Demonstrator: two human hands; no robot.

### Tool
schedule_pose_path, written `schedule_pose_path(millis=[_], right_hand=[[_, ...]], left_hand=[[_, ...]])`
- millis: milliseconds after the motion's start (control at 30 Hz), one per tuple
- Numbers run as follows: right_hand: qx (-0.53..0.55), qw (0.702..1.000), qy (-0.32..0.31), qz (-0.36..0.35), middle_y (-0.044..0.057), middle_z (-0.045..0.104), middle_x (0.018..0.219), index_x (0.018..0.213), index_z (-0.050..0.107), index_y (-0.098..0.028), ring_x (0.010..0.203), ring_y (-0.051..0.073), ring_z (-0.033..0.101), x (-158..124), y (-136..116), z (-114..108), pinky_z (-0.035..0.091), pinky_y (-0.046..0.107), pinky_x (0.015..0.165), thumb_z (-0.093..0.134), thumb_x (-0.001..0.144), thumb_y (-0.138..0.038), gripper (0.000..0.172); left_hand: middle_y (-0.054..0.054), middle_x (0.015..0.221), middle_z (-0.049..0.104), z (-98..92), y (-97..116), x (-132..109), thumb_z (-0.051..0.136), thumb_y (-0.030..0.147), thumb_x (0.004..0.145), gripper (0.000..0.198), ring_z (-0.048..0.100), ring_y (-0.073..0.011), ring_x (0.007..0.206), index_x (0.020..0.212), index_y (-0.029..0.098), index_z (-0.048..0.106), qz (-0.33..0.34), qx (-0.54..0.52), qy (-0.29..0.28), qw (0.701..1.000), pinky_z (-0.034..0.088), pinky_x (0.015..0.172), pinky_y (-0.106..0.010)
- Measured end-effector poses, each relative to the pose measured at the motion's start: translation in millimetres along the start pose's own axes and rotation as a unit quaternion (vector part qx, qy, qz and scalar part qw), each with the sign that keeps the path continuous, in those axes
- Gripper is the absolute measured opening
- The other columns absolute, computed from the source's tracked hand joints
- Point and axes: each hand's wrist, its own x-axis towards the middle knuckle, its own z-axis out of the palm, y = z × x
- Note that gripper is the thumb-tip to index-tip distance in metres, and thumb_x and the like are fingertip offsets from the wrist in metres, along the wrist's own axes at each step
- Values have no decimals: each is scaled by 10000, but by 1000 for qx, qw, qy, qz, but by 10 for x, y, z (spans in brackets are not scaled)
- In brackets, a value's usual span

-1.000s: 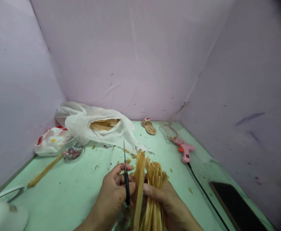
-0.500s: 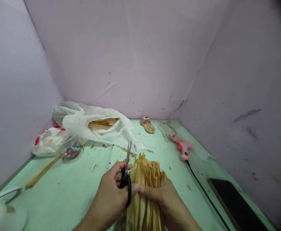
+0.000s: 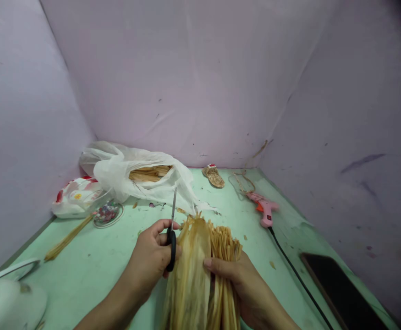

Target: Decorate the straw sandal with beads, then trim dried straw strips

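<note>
My left hand (image 3: pixel 155 254) is wrapped round black-handled scissors (image 3: pixel 172 247), whose narrow blades point up and away from me. Its fingertips are at the left edge of a wide, pale dried corn husk (image 3: pixel 193 266). A thick bundle of dried corn husks (image 3: pixel 222 247) is gripped in my right hand (image 3: pixel 243 282), with the thumb across the front. The wide husk lies spread along the bundle's left side, and the lower ends run out of view at the bottom.
A white plastic bag (image 3: pixel 114 172) with more husks lies at the back left, beside a wipes packet (image 3: pixel 76 197) and a dish of beads (image 3: pixel 107 213). A woven piece (image 3: pixel 214 176) is at the back. At right are a pink glue gun (image 3: pixel 265 208), its cord and a dark phone (image 3: pixel 341 288).
My left hand has moved left with the scissors. The wide husk has fanned out on the bundle's left side. My view has shifted slightly.
</note>
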Motion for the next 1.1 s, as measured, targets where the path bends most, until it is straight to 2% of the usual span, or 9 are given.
schedule_pose_path(millis=[167, 267, 500, 633, 700, 800, 867, 967, 1100], right_hand=[[-6, 1000, 9, 2, 73, 709, 674, 913, 664, -116, 508, 199, 623, 20, 14, -32, 509, 320, 507, 748, 545, -177, 383], [-3, 1000, 7, -3, 60, 701, 643, 907, 671, -122, 517, 205, 630, 13, 27, -25, 511, 322, 517, 751, 555, -184, 366], [30, 995, -98, -13, 88, 721, 780, 918, 672, -140, 674, 263, 679, -35, 17, 104, 527, 390, 662, 774, 552, -210, 386], [32, 996, -82, -4, 87, 721, 771, 924, 664, -134, 672, 271, 681, -17, 18, 84, 530, 400, 656, 787, 535, -203, 413], [26, 998, -61, 4, 86, 721, 771, 910, 665, -129, 687, 262, 679, -7, 18, 54, 527, 386, 674, 790, 530, -204, 406], [8, 999, -48, -1, 82, 723, 805, 930, 668, -141, 703, 241, 674, -8, 13, 32, 516, 368, 713, 789, 526, -200, 426], [-1, 998, -59, -1, 80, 721, 809, 954, 668, -152, 691, 237, 670, -15, 14, 37, 513, 368, 705, 784, 531, -203, 442], [-4, 997, -70, 8, 69, 709, 764, 950, 669, -158, 644, 223, 655, -22, 26, 46, 509, 346, 638, 776, 540, -213, 427], [-24, 998, -49, 15, 18, 651, 617, 806, 677, -147, 513, 138, 574, -12, 43, 20, 452, 245, 502, 772, 540, -218, 292]], left_hand=[[89, 531, 500, -25, 18, 5, 618, 150, 504, 425, 343, -53, 384, 912, 184, 502, 15, -17, 20, 1000, 270, 291, -144], [96, 502, 493, 22, -3, -10, 626, 167, 520, 407, 351, -60, 368, 903, 187, 488, 16, 3, 22, 1000, 299, 284, -156], [63, 583, 565, 176, -106, -170, 685, 156, 527, 386, 492, -85, 474, 863, 191, 498, 16, -34, -41, 998, 397, 388, -163], [17, 694, 634, 154, -31, -228, 701, 188, 553, 428, 526, -95, 527, 929, 185, 497, -1, -21, -74, 997, 422, 437, -176], [20, 662, 634, 126, 33, -222, 693, 185, 560, 406, 530, -95, 527, 918, 181, 501, 13, -5, -55, 998, 418, 453, -173], [34, 591, 609, 87, 67, -164, 674, 214, 584, 352, 506, -87, 489, 892, 179, 506, 47, 20, 5, 999, 355, 404, -152], [44, 570, 596, 77, 31, -114, 679, 221, 572, 371, 480, -82, 456, 896, 182, 502, 44, 21, 7, 999, 308, 366, -145], [66, 525, 568, 87, -38, -69, 677, 166, 527, 382, 437, -64, 415, 867, 180, 504, 30, 4, -14, 999, 305, 365, -144], [79, 464, 542, 92, 3, -66, 653, 130, 495, 352, 395, -55, 358, 816, 180, 516, 18, -13, 15, 1000, 281, 336, -145]])
